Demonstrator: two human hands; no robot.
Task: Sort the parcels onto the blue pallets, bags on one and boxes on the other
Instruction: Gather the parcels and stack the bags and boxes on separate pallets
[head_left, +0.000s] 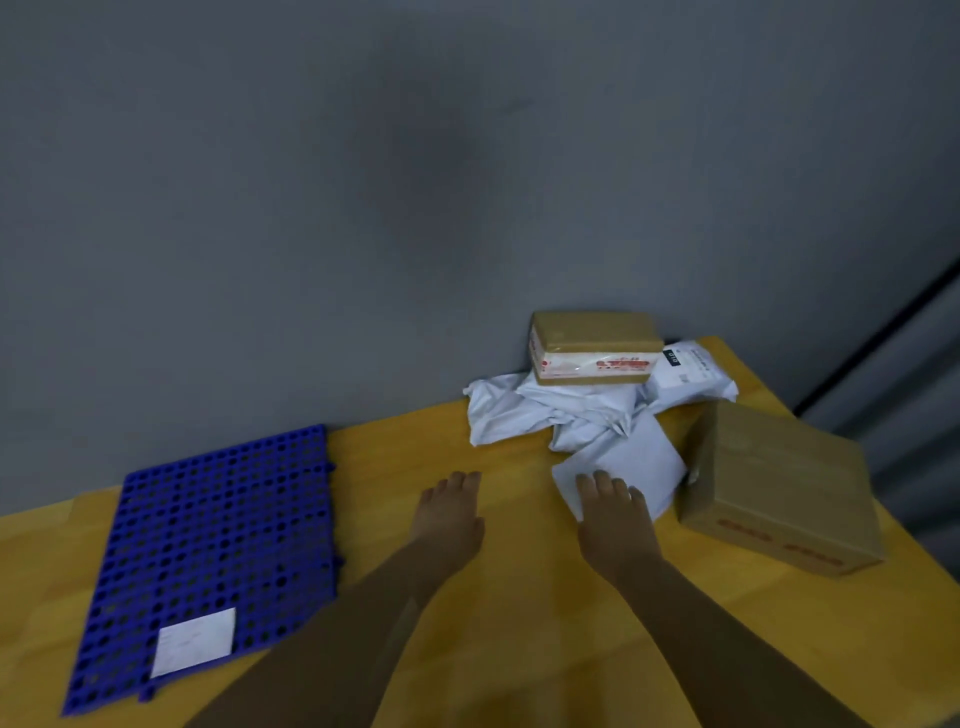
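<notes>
Hiding part of the white bags (524, 410) at the worktop's (519, 623) far right corner, a small box (595, 348) sits on them. The blue pallet (218, 530), left edge, carries a label (193, 640). A large box (779, 488) stands right. Left hand (449, 519) flat, empty; right hand (615, 525) rests straight-fingered on a flat white bag (634, 462).

We see a blue plastic grid pallet (218, 530) left on the yellow counter (519, 623); right, a small cardboard box (592, 348) atop crumpled white bags (545, 415).

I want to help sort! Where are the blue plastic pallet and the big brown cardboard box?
blue plastic pallet (218, 519): head view, middle of its grid.
big brown cardboard box (774, 467): head view, its top face.
</notes>
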